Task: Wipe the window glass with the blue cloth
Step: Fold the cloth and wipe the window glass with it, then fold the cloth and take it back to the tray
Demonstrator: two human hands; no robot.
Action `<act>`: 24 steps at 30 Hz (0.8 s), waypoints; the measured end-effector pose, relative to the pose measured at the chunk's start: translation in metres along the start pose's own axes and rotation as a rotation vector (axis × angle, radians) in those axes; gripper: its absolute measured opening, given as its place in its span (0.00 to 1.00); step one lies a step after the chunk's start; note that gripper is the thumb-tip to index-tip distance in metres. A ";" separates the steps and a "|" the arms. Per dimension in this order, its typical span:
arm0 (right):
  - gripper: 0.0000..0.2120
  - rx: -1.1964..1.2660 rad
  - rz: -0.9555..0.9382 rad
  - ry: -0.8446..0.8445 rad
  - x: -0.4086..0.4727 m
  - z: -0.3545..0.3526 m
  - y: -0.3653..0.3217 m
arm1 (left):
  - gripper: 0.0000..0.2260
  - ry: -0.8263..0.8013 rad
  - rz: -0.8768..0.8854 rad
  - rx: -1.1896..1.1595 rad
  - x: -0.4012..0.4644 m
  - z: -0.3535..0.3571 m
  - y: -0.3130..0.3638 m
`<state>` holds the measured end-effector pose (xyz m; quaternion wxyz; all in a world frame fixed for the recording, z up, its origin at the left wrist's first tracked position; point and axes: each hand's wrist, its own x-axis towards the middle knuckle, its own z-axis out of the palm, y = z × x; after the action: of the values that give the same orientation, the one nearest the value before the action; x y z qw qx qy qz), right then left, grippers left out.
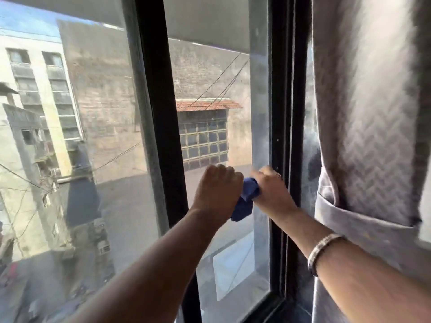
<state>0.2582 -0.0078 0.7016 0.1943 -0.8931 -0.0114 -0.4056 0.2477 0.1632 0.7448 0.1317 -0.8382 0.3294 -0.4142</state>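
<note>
Both arms reach out to the right-hand pane of the window glass (217, 78), the narrow one between the black middle post (161, 113) and the black frame (279, 113) at the right edge; the blue cloth (247, 199) is bunched between the two hands, low on that pane and close to its right edge, a loose tail of it hanging down below the wrists. The left hand (219, 187) is closed into a fist with its back toward me, fingers curled over one end of the cloth; the right hand (268, 185) is closed on the other end, fingers pressed together around the wad, a ring just showing, a bangle (323, 249) further back on the forearm. Whether the cloth is actually pressed to the glass I cannot tell; it looks more as though the two hands are gathering or refolding it into a pad, which would give a firmer face to rub with. The grey curtain (373, 136) is drawn aside and tied back at the right, presumably to leave the pane free; the glass looks hazy and streaked, so most of the wiping seems to lie ahead.
</note>
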 end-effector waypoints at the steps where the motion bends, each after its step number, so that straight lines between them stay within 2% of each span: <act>1: 0.07 -0.001 0.005 -0.034 -0.003 -0.007 -0.006 | 0.09 -0.033 -0.008 -0.129 -0.001 -0.001 0.001; 3: 0.12 0.083 0.074 -0.091 -0.016 -0.025 -0.015 | 0.10 0.018 -0.094 -0.423 -0.008 -0.003 0.000; 5: 0.13 0.252 0.183 -0.149 -0.040 -0.044 -0.018 | 0.10 0.104 -0.198 -0.766 -0.022 -0.001 0.004; 8: 0.13 0.585 0.399 -0.247 -0.094 -0.067 -0.017 | 0.14 0.019 -0.276 -1.301 -0.050 0.008 0.031; 10: 0.14 0.675 0.518 -0.275 -0.143 -0.077 -0.012 | 0.15 -0.063 -0.300 -1.555 -0.076 0.020 0.061; 12: 0.16 0.702 0.633 -0.297 -0.194 -0.085 -0.003 | 0.15 -0.229 -0.311 -1.758 -0.107 0.032 0.098; 14: 0.19 0.689 0.777 -0.335 -0.257 -0.095 0.020 | 0.16 -0.473 -0.323 -1.894 -0.141 0.045 0.152; 16: 0.16 0.742 0.941 -0.362 -0.317 -0.103 0.043 | 0.15 -0.762 -0.415 -2.024 -0.171 0.055 0.206; 18: 0.10 0.838 1.141 -0.350 -0.377 -0.110 0.069 | 0.14 -1.075 -0.539 -2.081 -0.198 0.065 0.263; 20: 0.15 0.863 1.353 -0.297 -0.445 -0.114 0.100 | 0.11 -1.335 -0.662 -2.052 -0.229 0.077 0.331; 21: 0.15 0.825 1.435 -0.267 -0.477 -0.111 0.111 | 0.10 -1.413 -0.710 -2.024 -0.244 0.083 0.361; 23: 0.07 0.686 1.524 -0.248 -0.542 -0.093 0.132 | 0.05 -1.463 -0.743 -1.966 -0.280 0.095 0.415; 24: 0.12 0.634 1.573 -0.233 -0.580 -0.078 0.147 | 0.05 -1.478 -0.738 -1.927 -0.302 0.108 0.448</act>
<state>-0.1606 -0.0917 0.2757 0.6574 -0.5807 0.4788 -0.0362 0.0004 0.0220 0.2726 -0.5004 -0.6661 0.0921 0.5454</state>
